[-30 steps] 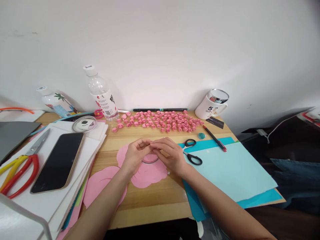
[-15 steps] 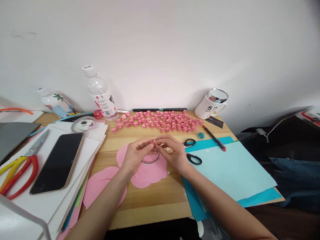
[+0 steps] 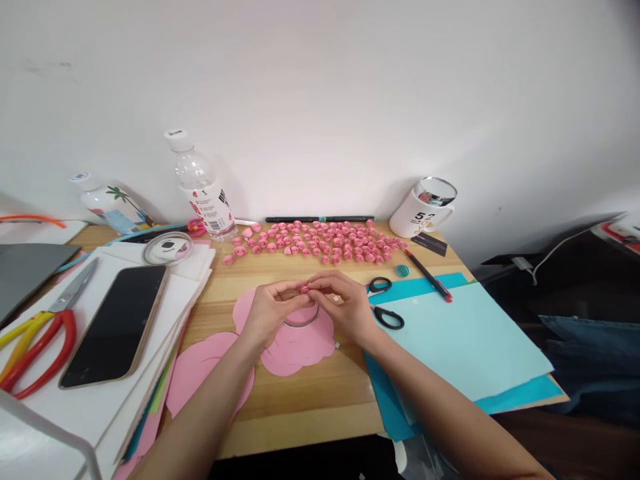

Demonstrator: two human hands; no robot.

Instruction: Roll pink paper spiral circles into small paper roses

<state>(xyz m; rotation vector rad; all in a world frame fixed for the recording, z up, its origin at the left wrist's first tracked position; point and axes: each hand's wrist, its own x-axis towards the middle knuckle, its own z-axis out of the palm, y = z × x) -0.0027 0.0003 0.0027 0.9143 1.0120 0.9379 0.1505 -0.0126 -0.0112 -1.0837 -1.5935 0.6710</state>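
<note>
Well back from the table edge [image 3: 300, 443], left hand [image 3: 269, 312] and right hand [image 3: 349, 308] fingertip-tight on one pink paper roll [image 3: 305, 289].

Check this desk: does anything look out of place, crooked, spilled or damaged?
Slightly: the light blue paper lies offset, not lined up with the darker blue sheet beneath. A white scrap sits loose beside the pink paper. A smudge marks the wall. No spill shows.

Bright, diffuse light; the wall [image 3: 310, 100] is palest centrally, greyer toward the right. Soft shadows flank the bottle [image 3: 207, 210] and mug [image 3: 411, 215]; the mug's lid [image 3: 438, 191] gleams. Wide-angle distortion tilts both outward; the card's [image 3: 429, 244] print is blurred.
</note>
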